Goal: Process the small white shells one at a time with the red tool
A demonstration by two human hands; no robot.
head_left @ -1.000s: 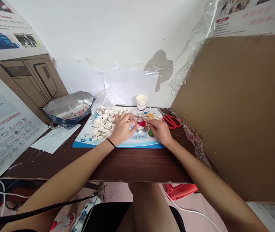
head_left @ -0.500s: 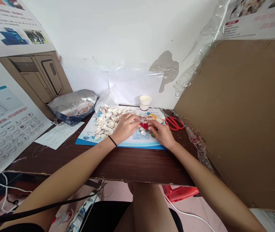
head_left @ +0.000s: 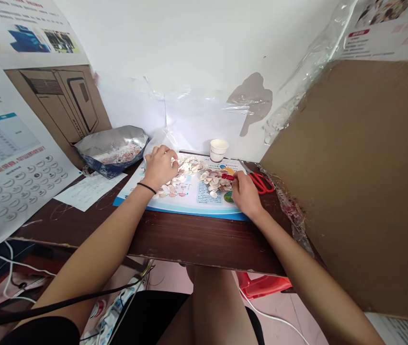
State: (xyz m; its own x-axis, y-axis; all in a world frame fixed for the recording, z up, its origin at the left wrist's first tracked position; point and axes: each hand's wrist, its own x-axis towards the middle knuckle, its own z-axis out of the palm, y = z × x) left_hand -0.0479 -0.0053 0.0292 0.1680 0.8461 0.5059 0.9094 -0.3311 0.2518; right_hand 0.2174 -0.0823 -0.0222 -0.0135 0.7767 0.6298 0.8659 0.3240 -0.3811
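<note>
Curled over the left part of a loose pile of pale seashells (head_left: 189,165) is my left hand (head_left: 161,165). Its bent fingers look apart, and nothing shows between them; the fingertips are partly hidden. My right hand (head_left: 246,192) pinches a small red piece (head_left: 227,177), whose material I cannot make out. This piece lies against a smaller heap of shells (head_left: 214,183). Whether those shells are joined to it, I cannot tell. Under both heaps is a printed blue-and-white sheet (head_left: 178,205).
Red-handled scissors (head_left: 262,183) lie right of my right hand. Behind the shells stands a paper cup (head_left: 219,151). An open foil bag (head_left: 112,149) with small pinkish bits sits at the left, near a paper slip (head_left: 91,191). Cardboard (head_left: 362,182) walls the right side.
My left hand has left the red piece and moved left onto the shell pile. My right hand still pinches the red piece, slightly farther right. The smaller shell heap is now uncovered.
</note>
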